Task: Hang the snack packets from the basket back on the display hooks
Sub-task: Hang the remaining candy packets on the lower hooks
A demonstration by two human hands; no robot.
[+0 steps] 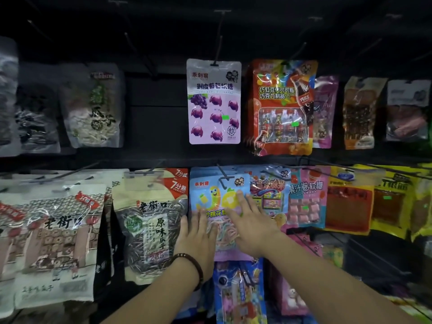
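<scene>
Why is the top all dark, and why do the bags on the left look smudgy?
Head view: light reaches the middle, like the grape candy packet, while the top hooks sit in shadow; the seed bags at the left edge are blurred; glare streaks the red cola packet.

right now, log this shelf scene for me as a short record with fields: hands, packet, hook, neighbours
left hand: flat, fingers straight, pressing the lower left of the blue packet
right hand: flat, fingers straight, pressing the middle of the same packet
blue packet: middle row, front of its stack, facing out
hook: black wire, appears to pass through the packet's top hole
neighbours: sunflower seed packet to its left, purple grape candy packet on the row above
</scene>
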